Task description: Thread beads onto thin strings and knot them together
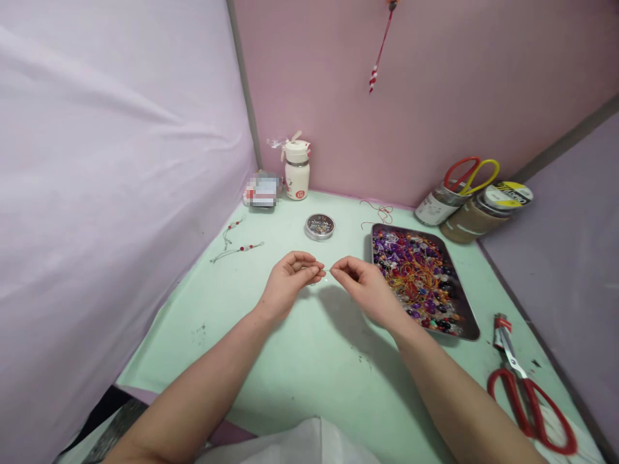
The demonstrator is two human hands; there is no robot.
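My left hand [296,278] and my right hand [358,281] meet above the middle of the pale green table. A thin pale cord [327,270] runs between their fingertips, and each hand pinches it. Most of the cord is hidden by the fingers. Beyond the hands sits a small round clear case [320,227] of tiny shiny pieces. Close to my right hand stands a dark metal tray [467,322] heaped with coloured beads and tangled orange cords.
Two beaded cords [245,248] lie at the left. A white bottle [296,171] and a blurred packet [262,190] stand at the back. On the right are jars [432,207], one holding looped handles, and red-handled scissors [517,374]. Red thread [382,212] lies behind the tray.
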